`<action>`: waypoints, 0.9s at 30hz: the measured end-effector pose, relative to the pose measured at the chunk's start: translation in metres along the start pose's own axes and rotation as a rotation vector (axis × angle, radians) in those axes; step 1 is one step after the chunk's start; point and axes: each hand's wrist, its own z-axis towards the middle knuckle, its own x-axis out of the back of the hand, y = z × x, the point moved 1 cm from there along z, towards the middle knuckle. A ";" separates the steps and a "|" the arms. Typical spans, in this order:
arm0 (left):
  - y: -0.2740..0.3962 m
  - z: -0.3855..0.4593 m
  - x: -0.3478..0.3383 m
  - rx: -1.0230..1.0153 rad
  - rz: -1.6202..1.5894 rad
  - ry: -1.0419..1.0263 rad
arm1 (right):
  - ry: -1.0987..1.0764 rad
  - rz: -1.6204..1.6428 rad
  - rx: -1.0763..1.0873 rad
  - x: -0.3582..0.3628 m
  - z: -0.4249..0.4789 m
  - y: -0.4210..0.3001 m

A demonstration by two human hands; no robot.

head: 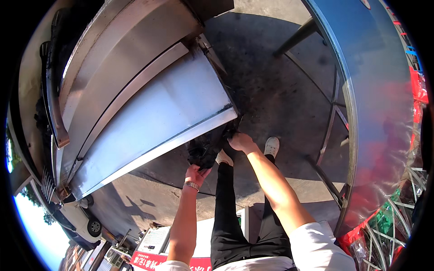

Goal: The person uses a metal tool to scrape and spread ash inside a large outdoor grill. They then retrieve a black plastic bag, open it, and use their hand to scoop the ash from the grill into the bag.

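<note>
A crumpled black plastic bag (pixel 202 150) hangs low, just off the front edge of a stainless steel shelf (pixel 162 101). My left hand (pixel 197 175), with a metal-band watch on its wrist, holds the bag's near side. Higher up, by the shelf corner, my right hand (pixel 240 142) grips another part of the bag. The right fingertips are partly hidden by the dark folds. What the bag contains cannot be made out. Above the shelf rises the curved-looking steel body of a barbecue grill (pixel 125 44).
Metal tongs (pixel 56 115) and black charcoal (pixel 42 117) lie at the grill's top, far left. A steel-topped table (pixel 369 118) on legs stands to the right. My shoes (pixel 272 146) are on the concrete floor (pixel 257 88). A parked car (pixel 83 218) shows at lower left.
</note>
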 end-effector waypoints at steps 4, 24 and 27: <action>0.006 0.009 -0.005 -0.018 0.140 -0.032 | -0.240 0.018 -0.238 -0.007 0.009 0.002; 0.086 0.128 -0.043 -1.119 1.676 0.156 | 0.875 0.117 -0.099 -0.008 0.124 0.024; 0.103 0.142 -0.042 -1.060 1.683 0.131 | 0.683 0.202 -0.236 0.000 0.139 0.059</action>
